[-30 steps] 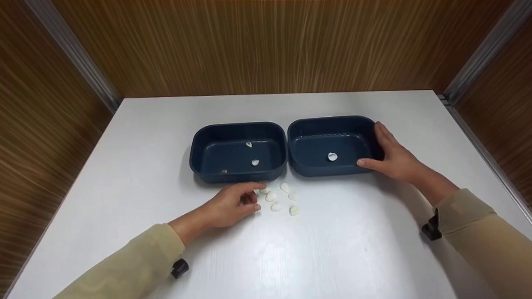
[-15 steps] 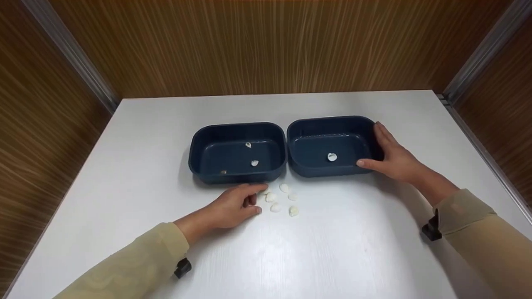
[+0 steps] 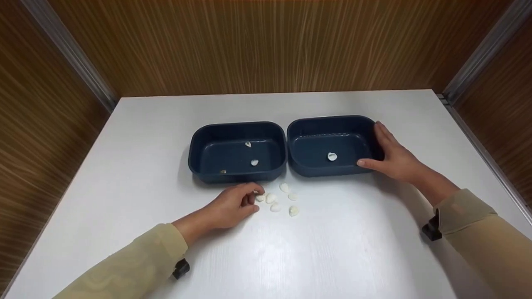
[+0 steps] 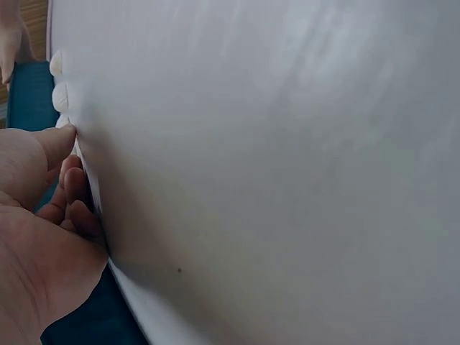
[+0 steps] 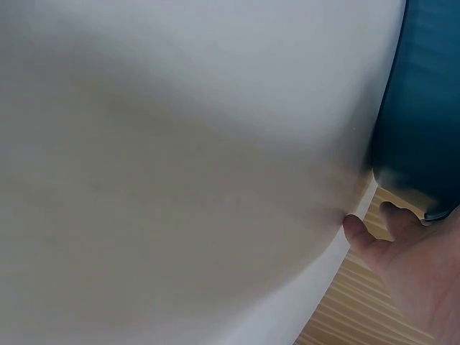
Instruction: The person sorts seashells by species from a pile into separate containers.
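My left hand (image 3: pixel 232 205) lies on the white worktop (image 3: pixel 316 253) with its fingers curled in, the fingertips at the nearest pale shell of the loose cluster of shells (image 3: pixel 277 200); it looks to be pinching that shell, though the head view is too small to be sure, and the left wrist view shows only the curled fingers (image 4: pixel 72 194) against the worktop with shells at 12 o'clock. Half a second ago the fingers reached out flatter toward the left tub; now they have drawn in tighter around the shell. My right hand (image 3: pixel 395 160) rests with fingers straight and spread along the right wall of the right tub (image 3: pixel 307 166), thumb on its near corner; it has not moved since the earlier frames.

From the left hand, the cluster spreads toward 3 o'clock, just in front of the gap between the tubs. The left tub (image 3: pixel 199 166) stands at 12 o'clock of the left hand, touching the right tub, and holds three small shells (image 3: pixel 254 162). The right tub holds one shell (image 3: pixel 332 156). Tubs and loose shells lie as before
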`<state>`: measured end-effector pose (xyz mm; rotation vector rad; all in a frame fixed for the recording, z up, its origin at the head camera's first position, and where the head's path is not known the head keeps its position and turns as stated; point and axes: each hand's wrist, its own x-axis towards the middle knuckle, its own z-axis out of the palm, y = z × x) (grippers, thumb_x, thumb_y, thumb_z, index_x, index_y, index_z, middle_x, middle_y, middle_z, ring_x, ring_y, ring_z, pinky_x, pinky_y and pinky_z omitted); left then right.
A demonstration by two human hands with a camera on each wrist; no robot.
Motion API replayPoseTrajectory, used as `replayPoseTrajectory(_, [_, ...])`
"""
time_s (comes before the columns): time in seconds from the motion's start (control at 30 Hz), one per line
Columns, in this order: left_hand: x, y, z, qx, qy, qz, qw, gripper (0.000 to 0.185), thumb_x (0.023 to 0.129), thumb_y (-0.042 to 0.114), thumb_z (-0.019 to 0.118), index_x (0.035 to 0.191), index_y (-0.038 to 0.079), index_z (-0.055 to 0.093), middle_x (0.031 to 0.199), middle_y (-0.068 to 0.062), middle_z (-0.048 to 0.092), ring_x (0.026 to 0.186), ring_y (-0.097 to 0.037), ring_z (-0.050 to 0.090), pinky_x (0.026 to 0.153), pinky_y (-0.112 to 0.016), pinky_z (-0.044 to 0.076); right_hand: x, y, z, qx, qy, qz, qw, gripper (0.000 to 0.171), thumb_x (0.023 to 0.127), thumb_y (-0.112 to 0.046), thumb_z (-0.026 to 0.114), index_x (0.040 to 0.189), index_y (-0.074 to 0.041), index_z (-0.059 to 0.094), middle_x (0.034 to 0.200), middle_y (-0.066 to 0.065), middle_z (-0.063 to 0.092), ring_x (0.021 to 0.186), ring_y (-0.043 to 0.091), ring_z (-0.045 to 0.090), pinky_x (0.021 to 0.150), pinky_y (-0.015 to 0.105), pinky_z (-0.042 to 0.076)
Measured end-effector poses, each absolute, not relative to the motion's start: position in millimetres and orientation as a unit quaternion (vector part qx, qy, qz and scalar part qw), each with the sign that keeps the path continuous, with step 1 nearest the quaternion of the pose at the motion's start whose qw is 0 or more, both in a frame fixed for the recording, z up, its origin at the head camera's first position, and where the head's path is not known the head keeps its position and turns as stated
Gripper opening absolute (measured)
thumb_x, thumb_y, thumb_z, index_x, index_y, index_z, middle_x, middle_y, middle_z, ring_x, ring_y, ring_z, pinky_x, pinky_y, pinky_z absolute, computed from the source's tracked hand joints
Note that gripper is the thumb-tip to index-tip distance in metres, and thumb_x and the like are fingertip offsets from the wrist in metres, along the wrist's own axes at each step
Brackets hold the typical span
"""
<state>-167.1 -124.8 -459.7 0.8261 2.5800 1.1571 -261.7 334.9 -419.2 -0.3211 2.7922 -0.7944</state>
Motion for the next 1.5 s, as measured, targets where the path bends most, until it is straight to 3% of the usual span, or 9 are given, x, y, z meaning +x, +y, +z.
replayPoseTrajectory(0.4, [-167.7, -123.6, -459.6, 0.282, 0.873, 0.389, 0.08, 0.016, 0.099, 0.002, 0.07, 0.114, 0.005, 0.072, 0.092, 0.003, 0.058, 0.083, -0.014, 0.055, 0.076, -0.029, 0.047, -260.1, 336.9, -420.1, -0.117, 0.948, -0.278, 0.101, 0.122, 0.095, -0.056, 0.075, 0.169, -0.015, -0.012, 0.177, 0.009, -0.016, 0.162, 0.042, -0.006, 0.123, 0.071, 0.01])
replayPoseTrajectory(0.8, [-167.7, -122.5, -454.0, 0.284, 0.879, 0.368, 0.102, 0.012, 0.096, 0.005, 0.074, 0.106, 0.008, 0.067, 0.092, -0.002, 0.057, 0.084, -0.016, 0.053, 0.077, -0.029, 0.044, -260.7, 335.8, -418.8, -0.107, 0.95, -0.271, 0.11, 0.122, 0.095, -0.061, 0.073, 0.169, -0.017, -0.014, 0.177, 0.005, -0.018, 0.162, 0.04, -0.005, 0.124, 0.07, 0.01])
replayPoseTrajectory(1.3, [-162.5, -125.2, -441.0, 0.262, 0.879, 0.379, 0.126, 0.014, 0.098, 0.011, 0.076, 0.11, 0.012, 0.068, 0.103, -0.001, 0.06, 0.095, -0.017, 0.058, 0.086, -0.034, 0.05, -260.3, 335.8, -419.5, -0.113, 0.948, -0.278, 0.105, 0.122, 0.095, -0.059, 0.074, 0.169, -0.016, -0.013, 0.177, 0.004, -0.017, 0.162, 0.039, -0.005, 0.124, 0.068, 0.011])
replayPoseTrajectory(1.5, [-159.9, -119.3, -421.2, 0.284, 0.871, 0.388, 0.104, 0.013, 0.099, 0.011, 0.075, 0.112, 0.012, 0.072, 0.106, 0.003, 0.065, 0.098, -0.017, 0.064, 0.086, -0.036, 0.054, -259.7, 335.0, -419.6, -0.109, 0.948, -0.279, 0.109, 0.123, 0.094, -0.06, 0.074, 0.169, -0.019, -0.014, 0.177, 0.003, -0.018, 0.162, 0.039, -0.005, 0.124, 0.069, 0.011])
